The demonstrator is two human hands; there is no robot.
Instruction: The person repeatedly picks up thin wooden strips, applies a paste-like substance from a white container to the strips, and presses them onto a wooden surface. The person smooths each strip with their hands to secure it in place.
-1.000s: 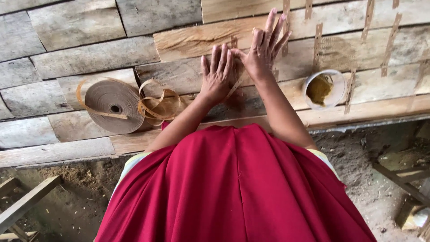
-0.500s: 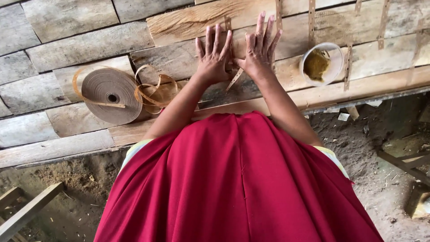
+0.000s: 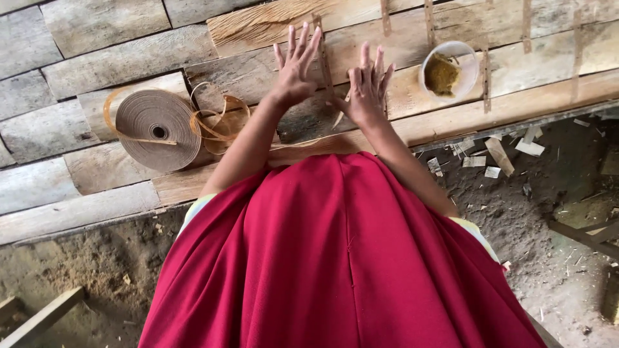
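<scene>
Both my hands lie flat on a rough wooden plank surface [image 3: 129, 58], fingers spread. My left hand [image 3: 295, 64] rests just left of a thin brown strip [image 3: 322, 55] that runs along the boards. My right hand [image 3: 369, 85] is on the strip's right side, a little nearer to me. A short loose end of strip [image 3: 339, 118] shows under its palm. Neither hand grips anything. A red garment [image 3: 342, 258] fills the lower middle of the view.
A large roll of brown strip [image 3: 157, 129] with loose curls [image 3: 218, 122] lies on the planks at the left. A white cup of brownish paste [image 3: 447, 71] stands at the right. Several more strips [image 3: 485, 77] lie across the boards. Dirt ground with scraps [image 3: 503, 158] is below.
My left hand has slid farther away along the strip while my right hand has drawn back toward me. The view has shifted slightly.
</scene>
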